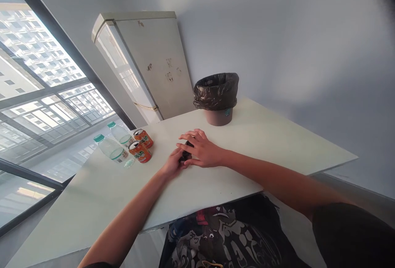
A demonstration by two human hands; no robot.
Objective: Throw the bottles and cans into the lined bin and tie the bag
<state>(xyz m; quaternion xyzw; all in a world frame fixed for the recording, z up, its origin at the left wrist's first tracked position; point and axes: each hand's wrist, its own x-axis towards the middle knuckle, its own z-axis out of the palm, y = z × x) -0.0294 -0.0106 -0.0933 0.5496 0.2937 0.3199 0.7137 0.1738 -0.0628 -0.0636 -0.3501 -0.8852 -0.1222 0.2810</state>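
Near the middle of the white table (pixel 123 202), my left hand (pixel 173 164) is closed round a small dark, shiny bundle (pixel 187 151). My right hand (pixel 205 149) lies over the same bundle from the right, with its fingers bent across the top and touching it. The hands partly cover the bundle, so its full shape is hidden. To the left stand two orange cans (pixel 140 153) and two clear plastic bottles (pixel 108 146) with green caps.
A brownish bin (pixel 219 117) lined with a black bag (pixel 216 92) stands at the table's back edge. Behind the table are a white fridge (pixel 157 62) and a plain wall. Large windows (pixel 40 54) fill the left side.
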